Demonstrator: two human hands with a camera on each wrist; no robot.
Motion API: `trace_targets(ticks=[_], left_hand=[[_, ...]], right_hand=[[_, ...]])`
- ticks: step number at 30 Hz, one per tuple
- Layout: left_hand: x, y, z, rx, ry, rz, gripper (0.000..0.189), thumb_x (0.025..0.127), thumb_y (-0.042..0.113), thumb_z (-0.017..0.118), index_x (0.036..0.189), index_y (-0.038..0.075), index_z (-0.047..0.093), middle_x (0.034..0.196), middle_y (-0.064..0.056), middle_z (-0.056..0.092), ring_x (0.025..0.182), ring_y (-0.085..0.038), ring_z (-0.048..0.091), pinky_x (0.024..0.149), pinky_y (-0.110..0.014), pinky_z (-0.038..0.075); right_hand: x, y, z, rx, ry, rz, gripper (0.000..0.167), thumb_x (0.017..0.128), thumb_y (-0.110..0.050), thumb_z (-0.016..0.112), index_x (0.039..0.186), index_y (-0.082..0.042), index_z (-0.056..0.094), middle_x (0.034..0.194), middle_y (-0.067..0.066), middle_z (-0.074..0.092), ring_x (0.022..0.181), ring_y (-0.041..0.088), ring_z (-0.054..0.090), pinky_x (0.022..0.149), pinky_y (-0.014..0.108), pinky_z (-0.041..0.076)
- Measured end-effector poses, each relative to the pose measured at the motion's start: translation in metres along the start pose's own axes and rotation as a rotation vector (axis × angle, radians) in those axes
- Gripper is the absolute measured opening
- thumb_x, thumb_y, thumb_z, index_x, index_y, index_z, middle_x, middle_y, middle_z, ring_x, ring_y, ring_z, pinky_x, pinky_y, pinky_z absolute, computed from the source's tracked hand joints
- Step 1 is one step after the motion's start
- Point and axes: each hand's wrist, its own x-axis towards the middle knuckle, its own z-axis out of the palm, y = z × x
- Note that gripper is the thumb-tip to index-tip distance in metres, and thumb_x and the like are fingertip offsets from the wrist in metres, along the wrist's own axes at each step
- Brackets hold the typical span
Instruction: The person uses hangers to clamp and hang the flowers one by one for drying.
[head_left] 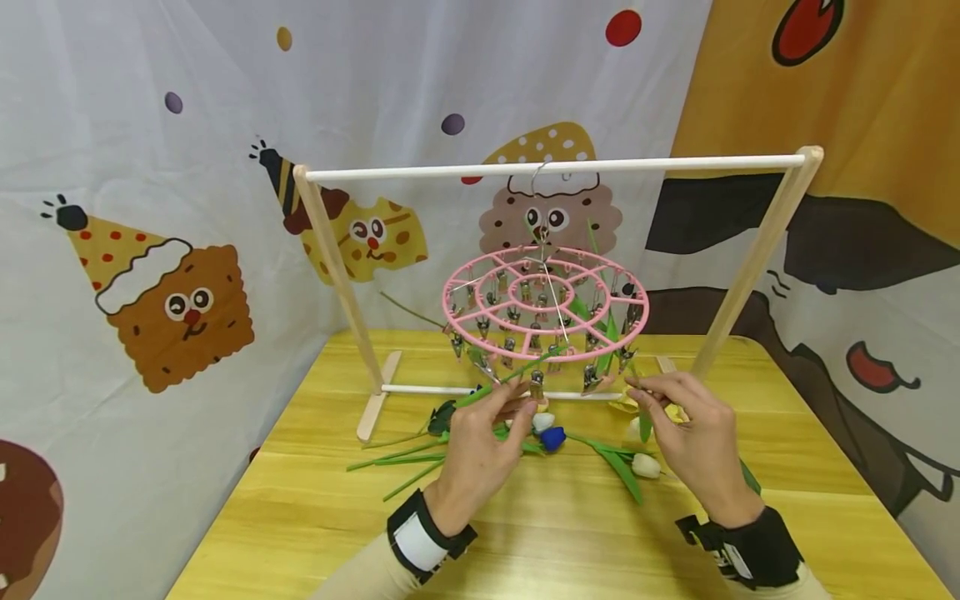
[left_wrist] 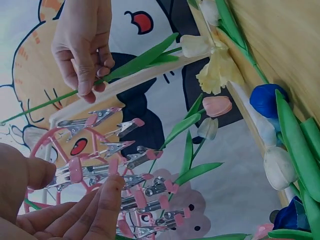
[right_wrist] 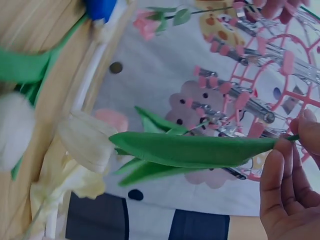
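Observation:
A pink round hanger with metal clips [head_left: 545,357] hangs in front of me. My left hand [head_left: 480,446] is at its near edge, where thumb and fingertips pinch a pink-tipped clip [left_wrist: 75,170]. To the right, my right hand [head_left: 686,425] pinches the green stem [left_wrist: 52,101] of a white tulip [left_wrist: 195,46] between thumb and fingers. The tulip points head down, its long green leaf [right_wrist: 195,149] just below the fingers. Behind it, a pink tulip [left_wrist: 217,106] and another whitish tulip [left_wrist: 207,128] hang head down by the hanger.
A wooden stand with a white top bar [head_left: 420,172] carries the hanger. Loose flowers lie on the wooden table [head_left: 540,533], including a blue tulip [head_left: 553,439] and a white tulip [head_left: 647,466]. A pink rose [right_wrist: 145,25] hangs at the hanger's far side. A printed cloth [head_left: 420,92] covers the wall behind.

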Motion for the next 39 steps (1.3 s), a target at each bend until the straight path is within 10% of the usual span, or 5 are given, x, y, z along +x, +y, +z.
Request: trace_targets(ticks=[7, 17, 39], left_hand=[[0.002, 0.003, -0.003, 0.026, 0.04, 0.028, 0.044, 0.117, 0.017, 0.074, 0.156, -0.002, 0.07, 0.133, -0.016, 0.087, 0.109, -0.023, 0.089, 0.094, -0.028, 0.072], [0.015, 0.005, -0.017, 0.079, 0.087, 0.045, 0.039, 0.117, 0.014, 0.073, 0.153, -0.002, 0.073, 0.124, -0.016, 0.089, 0.101, -0.024, 0.09, 0.089, -0.035, 0.074], [0.027, 0.001, -0.033, -0.057, 0.026, -0.071, 0.027, 0.117, 0.013, 0.069, 0.138, 0.005, 0.085, 0.116, -0.014, 0.089, 0.077, -0.009, 0.072, 0.065, -0.02, 0.055]], right_hand=[[0.004, -0.01, 0.001, 0.082, 0.005, 0.079, 0.032, 0.09, 0.02, 0.089, 0.109, -0.006, 0.089, 0.112, 0.012, 0.086, 0.102, -0.013, 0.07, 0.092, 0.003, 0.056], [0.001, -0.02, 0.002, 0.235, -0.065, 0.214, 0.015, 0.103, 0.013, 0.081, 0.109, 0.0, 0.079, 0.124, -0.013, 0.082, 0.093, 0.001, 0.08, 0.084, 0.012, 0.063], [-0.005, -0.034, 0.019, 0.591, -0.136, 0.316, 0.016, 0.112, 0.013, 0.067, 0.125, 0.01, 0.077, 0.122, 0.01, 0.085, 0.093, 0.013, 0.089, 0.081, 0.033, 0.073]])
